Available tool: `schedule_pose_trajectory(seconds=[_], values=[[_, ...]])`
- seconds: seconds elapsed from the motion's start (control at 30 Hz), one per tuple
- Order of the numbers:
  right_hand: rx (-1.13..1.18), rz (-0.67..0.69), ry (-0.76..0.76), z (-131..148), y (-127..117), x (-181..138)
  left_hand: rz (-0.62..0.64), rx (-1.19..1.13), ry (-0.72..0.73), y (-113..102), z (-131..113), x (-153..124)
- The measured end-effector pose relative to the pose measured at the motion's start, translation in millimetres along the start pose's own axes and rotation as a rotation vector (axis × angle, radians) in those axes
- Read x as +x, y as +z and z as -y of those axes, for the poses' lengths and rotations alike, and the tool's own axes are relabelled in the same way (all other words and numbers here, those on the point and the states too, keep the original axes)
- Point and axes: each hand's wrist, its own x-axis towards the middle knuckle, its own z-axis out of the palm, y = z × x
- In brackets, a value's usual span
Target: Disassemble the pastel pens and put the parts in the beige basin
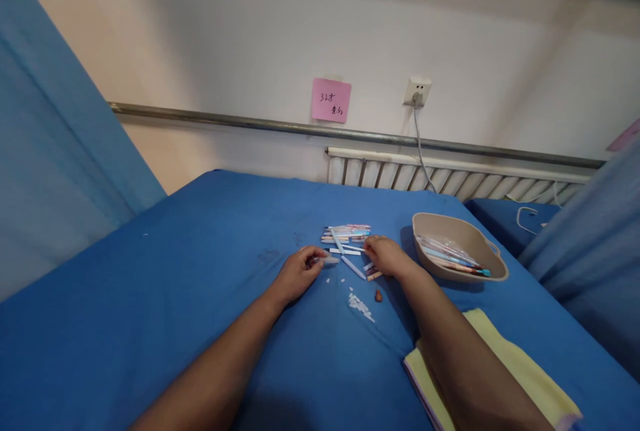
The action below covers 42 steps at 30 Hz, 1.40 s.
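My left hand [295,276] is closed around a small pen-like piece with a clear end [331,260], mostly covered by the fingers. Opposite it, my right hand [386,255] pinches the end of a thin white stick [354,248]. Between the hands a pale blue pen [354,268] lies slanted on the blue cloth. Just beyond is a pile of pens [350,232]. Short coloured pieces [373,272] lie under the right hand. Closer to me are a heap of small white bits [361,305] and a small orange-brown object [379,296].
A beige basket [457,224] holding several pens [450,256] stands at the right. A folded yellow cloth [520,358] lies under my right forearm. Behind the blue-covered surface [165,271] are a radiator [385,171] and a metal rail [240,122]. Blue curtains [55,124] hang at both sides.
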Motion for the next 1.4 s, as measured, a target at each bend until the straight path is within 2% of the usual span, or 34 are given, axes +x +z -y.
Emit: schedule_pose_trajectory(seconds=[0.13,0.2,0.3,0.4,0.53,0.9,1.17,1.4], values=[[0.018,-0.110,0.098,1.8,-5.4,-20.1,-0.010,-0.056,-0.015,0.8,1.0,0.3],[0.109,-0.204,0.183,2.7,-5.9,-31.3,-0.018,-0.136,-0.038,2.0,1.9,0.7],[0.432,-0.323,0.280,5.6,-3.2,-45.4,-0.046,-0.352,-0.132,5.5,2.8,1.5],[0.776,-0.349,0.273,11.6,0.4,-53.3,-0.070,-0.504,-0.218,8.8,2.9,2.2],[0.988,-0.343,0.249,17.3,1.0,-54.5,-0.088,-0.560,-0.263,8.3,3.6,2.8],[1.037,-0.321,0.231,13.6,3.1,-50.4,-0.091,-0.604,-0.304,6.7,3.4,5.4],[0.976,-0.311,0.220,12.5,2.6,-51.8,-0.091,-0.614,-0.301,4.9,3.5,4.2],[1.054,-0.284,0.207,17.2,4.1,-51.1,-0.062,-0.596,-0.296,5.3,3.1,4.5]])
